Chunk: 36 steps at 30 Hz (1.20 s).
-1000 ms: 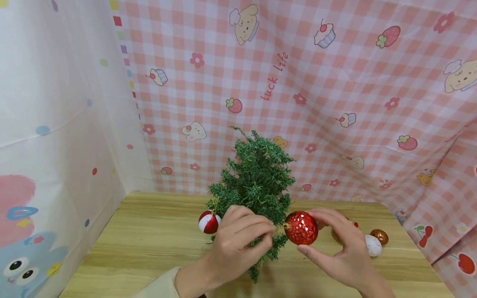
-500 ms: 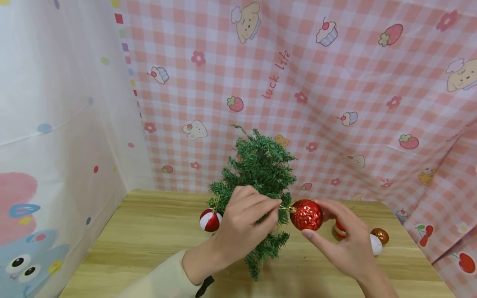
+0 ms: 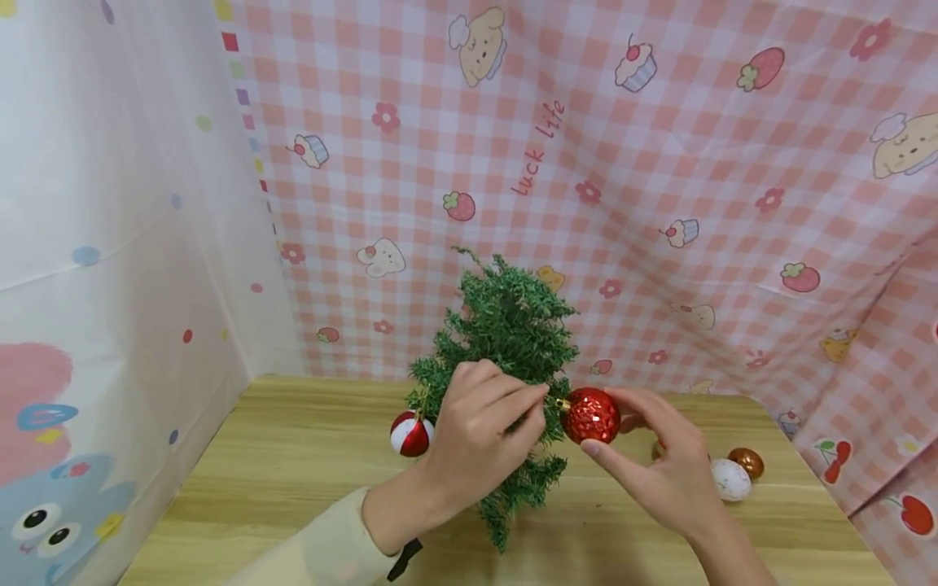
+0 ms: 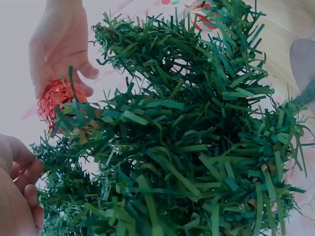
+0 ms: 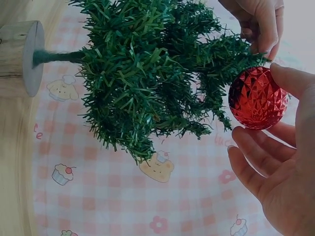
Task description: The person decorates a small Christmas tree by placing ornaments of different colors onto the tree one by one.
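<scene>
A small green artificial Christmas tree (image 3: 513,325) stands mid-table. My right hand (image 3: 663,464) holds a shiny red faceted Christmas bauble (image 3: 590,417) between thumb and fingers, at the tree's right side. The bauble's gold cap (image 3: 563,404) faces left toward my left hand (image 3: 487,439), whose thumb and forefinger pinch at the gold string; the string itself is mostly hidden. In the right wrist view the red bauble (image 5: 258,98) sits right at a branch tip, close to my left fingertips (image 5: 266,46). A red-and-white bauble (image 3: 412,434) hangs on the tree's left side.
On the right of the wooden table (image 3: 293,456) lie a white bauble (image 3: 730,480), a copper-brown one (image 3: 746,464) and another partly hidden behind my right hand. A pink checked cloth (image 3: 410,179) hangs behind. The tree has a round wooden base (image 5: 22,59).
Both hands rose with the bauble, the string briefly showing taut between them. Since then the right hand has brought the bauble slightly left, nearer the left fingertips.
</scene>
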Each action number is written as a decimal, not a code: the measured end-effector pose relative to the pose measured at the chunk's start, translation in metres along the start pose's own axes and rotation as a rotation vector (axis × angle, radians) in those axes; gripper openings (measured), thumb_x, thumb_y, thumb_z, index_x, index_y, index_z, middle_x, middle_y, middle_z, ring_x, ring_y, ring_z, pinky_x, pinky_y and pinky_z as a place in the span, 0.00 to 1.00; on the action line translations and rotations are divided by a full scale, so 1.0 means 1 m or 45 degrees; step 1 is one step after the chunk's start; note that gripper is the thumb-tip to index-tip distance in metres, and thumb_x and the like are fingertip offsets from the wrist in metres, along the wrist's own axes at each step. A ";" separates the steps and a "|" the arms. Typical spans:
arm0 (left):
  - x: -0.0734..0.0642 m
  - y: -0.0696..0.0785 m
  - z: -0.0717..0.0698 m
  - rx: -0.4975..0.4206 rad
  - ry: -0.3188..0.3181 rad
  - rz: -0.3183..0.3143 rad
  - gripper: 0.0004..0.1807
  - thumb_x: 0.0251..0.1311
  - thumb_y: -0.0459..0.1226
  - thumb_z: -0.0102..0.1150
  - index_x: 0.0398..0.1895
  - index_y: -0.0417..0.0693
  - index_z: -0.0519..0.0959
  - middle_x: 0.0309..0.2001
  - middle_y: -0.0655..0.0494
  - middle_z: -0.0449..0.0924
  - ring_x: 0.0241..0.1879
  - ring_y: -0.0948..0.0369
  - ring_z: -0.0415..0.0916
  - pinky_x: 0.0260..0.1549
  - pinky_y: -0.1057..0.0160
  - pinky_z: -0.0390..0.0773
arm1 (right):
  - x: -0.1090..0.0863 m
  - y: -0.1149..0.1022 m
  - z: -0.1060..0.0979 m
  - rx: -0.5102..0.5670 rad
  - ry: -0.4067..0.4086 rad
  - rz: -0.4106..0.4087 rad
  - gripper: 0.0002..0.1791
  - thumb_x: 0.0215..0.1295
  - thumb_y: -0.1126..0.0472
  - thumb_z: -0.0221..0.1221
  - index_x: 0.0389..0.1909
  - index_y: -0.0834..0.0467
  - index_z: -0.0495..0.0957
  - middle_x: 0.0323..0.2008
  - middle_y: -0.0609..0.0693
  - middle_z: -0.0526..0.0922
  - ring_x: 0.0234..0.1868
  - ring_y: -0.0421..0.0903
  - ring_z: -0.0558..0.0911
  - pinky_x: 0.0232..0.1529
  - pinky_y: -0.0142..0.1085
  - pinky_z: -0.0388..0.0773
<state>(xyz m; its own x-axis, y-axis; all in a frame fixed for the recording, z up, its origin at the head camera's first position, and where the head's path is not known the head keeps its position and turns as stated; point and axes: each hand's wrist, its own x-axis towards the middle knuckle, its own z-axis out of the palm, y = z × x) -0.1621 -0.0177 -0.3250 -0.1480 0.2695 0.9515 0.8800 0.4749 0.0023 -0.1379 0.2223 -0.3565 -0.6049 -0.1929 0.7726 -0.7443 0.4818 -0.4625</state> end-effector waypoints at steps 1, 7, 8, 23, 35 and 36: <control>0.000 0.000 0.000 0.005 0.001 0.001 0.09 0.57 0.27 0.66 0.35 0.43 0.93 0.31 0.57 0.89 0.30 0.61 0.77 0.33 0.63 0.69 | 0.000 0.000 0.001 -0.001 -0.011 0.013 0.37 0.40 0.74 0.79 0.58 0.62 0.83 0.48 0.50 0.87 0.40 0.38 0.83 0.39 0.26 0.78; -0.003 -0.001 -0.001 0.054 -0.035 -0.026 0.07 0.55 0.27 0.68 0.34 0.43 0.92 0.31 0.57 0.89 0.30 0.61 0.77 0.33 0.63 0.68 | 0.002 -0.001 0.007 0.021 -0.030 0.025 0.38 0.41 0.75 0.79 0.59 0.61 0.83 0.48 0.51 0.87 0.42 0.38 0.83 0.44 0.27 0.80; -0.003 -0.001 -0.002 0.066 -0.042 -0.028 0.07 0.54 0.27 0.69 0.34 0.43 0.92 0.31 0.57 0.89 0.30 0.61 0.77 0.33 0.63 0.69 | 0.001 0.000 0.008 0.025 -0.031 0.025 0.38 0.41 0.75 0.79 0.59 0.61 0.83 0.48 0.51 0.87 0.41 0.38 0.83 0.44 0.28 0.80; -0.009 -0.004 -0.004 0.083 -0.066 0.017 0.06 0.50 0.27 0.72 0.32 0.44 0.92 0.31 0.57 0.89 0.30 0.61 0.76 0.33 0.63 0.70 | -0.011 0.002 0.018 0.092 -0.138 0.020 0.39 0.45 0.74 0.79 0.62 0.59 0.80 0.48 0.50 0.86 0.38 0.41 0.85 0.43 0.30 0.82; -0.011 -0.005 -0.006 0.077 -0.072 0.023 0.05 0.57 0.30 0.69 0.32 0.46 0.92 0.32 0.57 0.88 0.32 0.60 0.77 0.34 0.63 0.70 | -0.014 0.002 0.025 0.060 -0.240 0.035 0.37 0.46 0.68 0.80 0.61 0.61 0.80 0.51 0.47 0.87 0.44 0.39 0.83 0.43 0.33 0.81; -0.011 -0.005 -0.006 0.073 -0.067 0.026 0.05 0.57 0.30 0.69 0.32 0.46 0.92 0.33 0.57 0.88 0.32 0.60 0.77 0.35 0.62 0.71 | -0.014 0.002 0.026 0.063 -0.245 0.030 0.37 0.46 0.68 0.80 0.62 0.60 0.80 0.50 0.47 0.87 0.44 0.39 0.84 0.42 0.33 0.82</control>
<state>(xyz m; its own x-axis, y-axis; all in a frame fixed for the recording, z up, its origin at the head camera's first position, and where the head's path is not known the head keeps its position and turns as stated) -0.1622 -0.0280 -0.3331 -0.1550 0.3228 0.9337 0.8561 0.5155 -0.0361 -0.1379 0.2042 -0.3797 -0.6620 -0.3443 0.6658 -0.7393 0.4465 -0.5041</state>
